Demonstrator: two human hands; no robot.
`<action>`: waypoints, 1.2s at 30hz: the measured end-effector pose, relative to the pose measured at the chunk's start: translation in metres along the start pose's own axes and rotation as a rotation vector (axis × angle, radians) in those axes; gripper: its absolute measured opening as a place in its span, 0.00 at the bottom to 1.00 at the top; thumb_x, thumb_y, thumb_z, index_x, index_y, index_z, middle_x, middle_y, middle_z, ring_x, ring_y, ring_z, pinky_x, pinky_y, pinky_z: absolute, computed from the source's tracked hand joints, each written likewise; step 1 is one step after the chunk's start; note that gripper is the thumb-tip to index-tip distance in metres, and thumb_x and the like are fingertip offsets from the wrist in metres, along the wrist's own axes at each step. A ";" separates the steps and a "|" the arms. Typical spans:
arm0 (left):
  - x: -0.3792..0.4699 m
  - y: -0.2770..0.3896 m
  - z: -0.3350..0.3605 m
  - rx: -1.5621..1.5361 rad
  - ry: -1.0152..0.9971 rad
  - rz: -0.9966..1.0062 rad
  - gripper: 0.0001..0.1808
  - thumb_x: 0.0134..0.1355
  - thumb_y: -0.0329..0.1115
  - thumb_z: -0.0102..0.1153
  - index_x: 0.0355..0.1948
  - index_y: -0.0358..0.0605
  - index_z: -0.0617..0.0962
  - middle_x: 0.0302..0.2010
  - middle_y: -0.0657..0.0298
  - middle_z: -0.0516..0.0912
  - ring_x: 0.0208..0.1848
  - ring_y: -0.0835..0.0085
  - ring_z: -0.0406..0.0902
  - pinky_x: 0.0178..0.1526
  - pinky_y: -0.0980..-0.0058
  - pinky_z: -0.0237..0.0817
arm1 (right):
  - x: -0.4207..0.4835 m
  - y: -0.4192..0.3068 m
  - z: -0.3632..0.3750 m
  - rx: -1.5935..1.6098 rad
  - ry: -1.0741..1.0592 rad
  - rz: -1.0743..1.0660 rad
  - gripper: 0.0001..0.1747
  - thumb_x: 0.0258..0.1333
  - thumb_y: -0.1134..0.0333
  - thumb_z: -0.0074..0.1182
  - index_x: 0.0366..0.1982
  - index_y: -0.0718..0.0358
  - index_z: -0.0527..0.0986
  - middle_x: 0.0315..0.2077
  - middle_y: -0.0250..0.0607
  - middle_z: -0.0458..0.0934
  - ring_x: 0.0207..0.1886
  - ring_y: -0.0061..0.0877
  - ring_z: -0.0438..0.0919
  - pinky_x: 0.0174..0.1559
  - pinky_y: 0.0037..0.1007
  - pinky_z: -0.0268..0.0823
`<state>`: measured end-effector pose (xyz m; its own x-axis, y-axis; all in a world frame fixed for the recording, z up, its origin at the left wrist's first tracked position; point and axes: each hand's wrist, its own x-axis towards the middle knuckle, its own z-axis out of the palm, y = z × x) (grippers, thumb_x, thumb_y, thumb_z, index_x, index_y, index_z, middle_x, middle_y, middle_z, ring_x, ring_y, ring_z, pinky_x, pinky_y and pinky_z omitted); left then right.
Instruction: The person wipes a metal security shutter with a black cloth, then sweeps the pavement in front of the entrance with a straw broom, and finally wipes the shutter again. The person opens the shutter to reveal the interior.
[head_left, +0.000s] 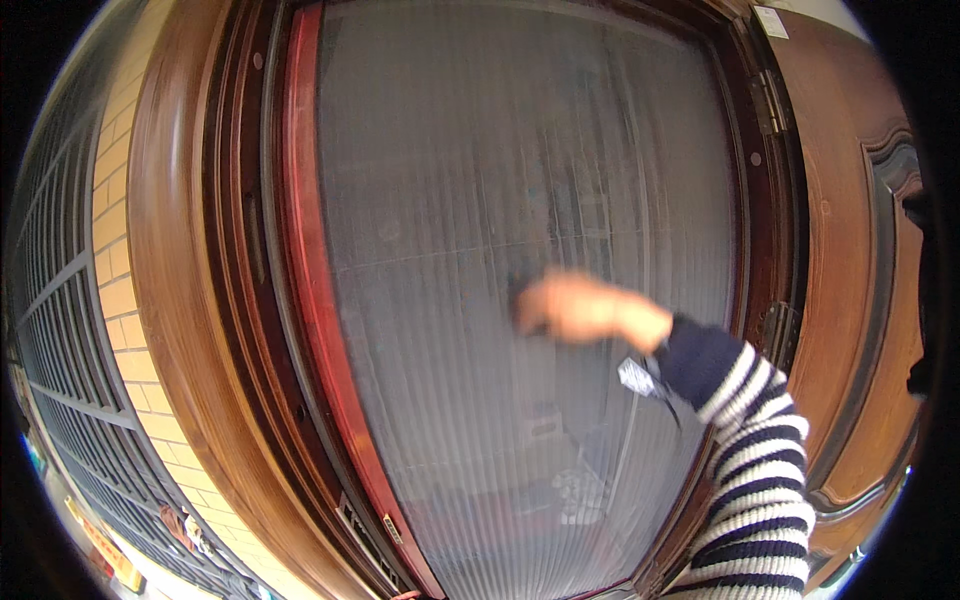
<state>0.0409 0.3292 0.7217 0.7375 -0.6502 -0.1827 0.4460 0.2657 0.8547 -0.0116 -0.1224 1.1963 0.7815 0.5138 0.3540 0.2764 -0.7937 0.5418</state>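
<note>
A pleated mesh screen (480, 172) fills the doorway before me. My right hand (581, 307) is in front of its middle, blurred by motion, with the fingers pointing left. A dark patch lies at the fingertips; whether it is a held thing or shadow is unclear. The sleeve is striped navy and white, and a small white tag (637, 376) hangs below the cuff. A red vertical bar (307, 255) edges the screen on the left, with a small latch plate (392, 529) low on it. Only a skin-toned sliver at the bottom edge may be my left hand (407, 595).
A brown wooden door (832, 247) stands swung back on the right, on metal hinges (769, 101). Wooden frame trim (169, 225) borders the left side. Beyond it are tan brick tiles (116, 262) and a dark metal window grille (67, 300). Indistinct objects show through the mesh.
</note>
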 end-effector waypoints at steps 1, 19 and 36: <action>0.003 -0.001 0.005 0.003 -0.008 -0.002 0.21 0.69 0.41 0.59 0.56 0.37 0.77 0.48 0.55 0.85 0.51 0.67 0.82 0.56 0.69 0.72 | -0.015 -0.031 0.023 0.372 -0.633 0.029 0.20 0.53 0.72 0.51 0.47 0.53 0.84 0.47 0.37 0.85 0.48 0.32 0.82 0.52 0.38 0.73; 0.017 -0.039 0.093 0.015 -0.014 0.022 0.21 0.69 0.43 0.57 0.52 0.34 0.78 0.43 0.54 0.85 0.46 0.66 0.82 0.51 0.70 0.72 | -0.127 -0.042 0.053 0.647 -1.118 0.182 0.22 0.54 0.71 0.50 0.51 0.56 0.82 0.52 0.42 0.82 0.54 0.37 0.79 0.59 0.39 0.69; -0.003 -0.074 0.125 -0.005 0.026 0.111 0.23 0.69 0.46 0.55 0.48 0.32 0.80 0.38 0.54 0.85 0.42 0.65 0.82 0.47 0.71 0.72 | 0.019 0.150 -0.117 -0.162 1.019 0.708 0.18 0.62 0.69 0.48 0.51 0.53 0.80 0.49 0.50 0.80 0.53 0.47 0.79 0.54 0.45 0.73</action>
<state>-0.0579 0.2223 0.7198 0.7953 -0.5979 -0.1000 0.3638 0.3387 0.8677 -0.0211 -0.1934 1.3733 -0.0776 0.0667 0.9947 -0.1555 -0.9864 0.0540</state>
